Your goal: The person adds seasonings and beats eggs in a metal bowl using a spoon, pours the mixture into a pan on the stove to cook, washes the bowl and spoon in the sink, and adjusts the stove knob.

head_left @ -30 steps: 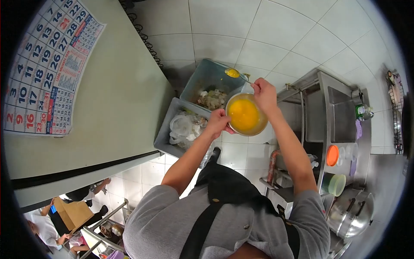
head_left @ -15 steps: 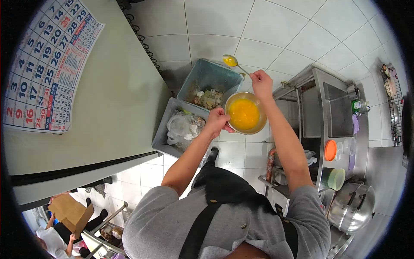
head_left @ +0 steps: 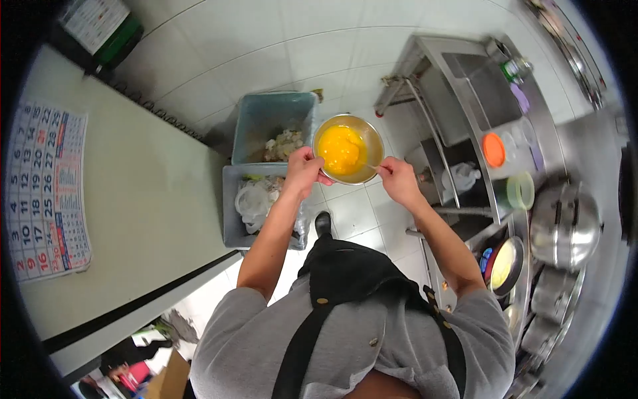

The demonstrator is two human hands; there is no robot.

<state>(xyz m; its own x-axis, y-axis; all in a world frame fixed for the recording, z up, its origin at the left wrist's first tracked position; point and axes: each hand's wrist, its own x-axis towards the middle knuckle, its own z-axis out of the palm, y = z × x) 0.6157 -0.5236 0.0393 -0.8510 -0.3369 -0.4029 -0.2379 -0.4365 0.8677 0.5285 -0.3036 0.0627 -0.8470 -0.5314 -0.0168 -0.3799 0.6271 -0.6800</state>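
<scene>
My left hand (head_left: 306,171) grips the rim of a round metal bowl (head_left: 376,136) from its left side, thumb over the edge. Beaten egg (head_left: 340,150), bright yellow-orange, lies in the bowl. At the bowl's lower right, my right hand (head_left: 397,178) is closed on the handle of a spoon (head_left: 369,166), whose head is sunk in the egg and hidden. The bowl is held in the air, just right of two bins.
A teal bin (head_left: 240,130) with scraps and a grey bin (head_left: 229,199) with plastic bags stand left. To the right are a steel sink (head_left: 488,100), an orange lid (head_left: 493,150), a frying pan (head_left: 508,266) with yellow food and a large steel pot (head_left: 565,226). A calendar (head_left: 53,193) hangs far left.
My right hand has lowered the spoon from above the teal bin into the egg. The bowl has shifted left and up in view, and the view has turned, bringing the frying pan into sight.
</scene>
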